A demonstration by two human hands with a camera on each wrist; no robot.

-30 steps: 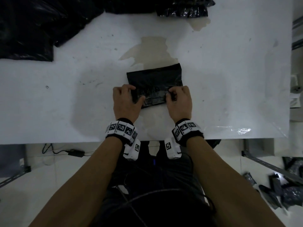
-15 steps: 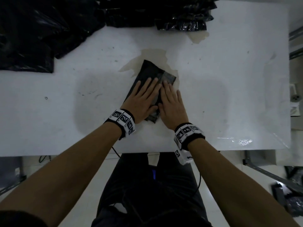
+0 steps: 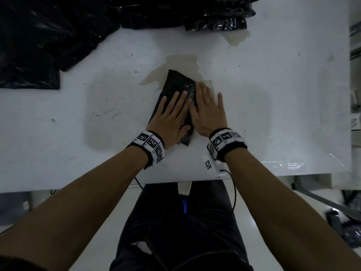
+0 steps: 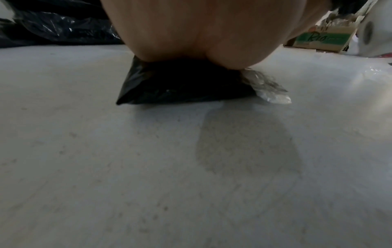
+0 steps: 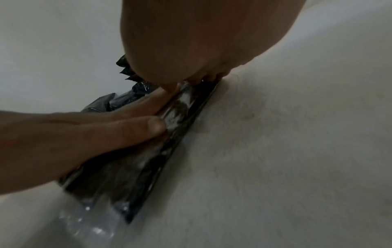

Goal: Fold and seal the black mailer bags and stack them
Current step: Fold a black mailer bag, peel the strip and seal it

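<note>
Head view: folded black mailer bag [image 3: 176, 90] lies on the white surface [image 3: 273, 94], on the brown stain [image 3: 181, 61] as landmark. Left hand [image 3: 172, 116] and right hand [image 3: 208, 112] press it flat, fingers straight, grip holding nothing. Sealing step, by my reading; next, lift it to the bag stack [image 3: 214, 18] beyond the stain. Loose bags [image 3: 39, 42] far-left of the stain. Left wrist view: palm on the bag; a carton [image 4: 322, 39] behind reads "Rio". Right wrist view: fingertips [image 5: 156, 125] along the glossy flap; no writing legible.
</note>
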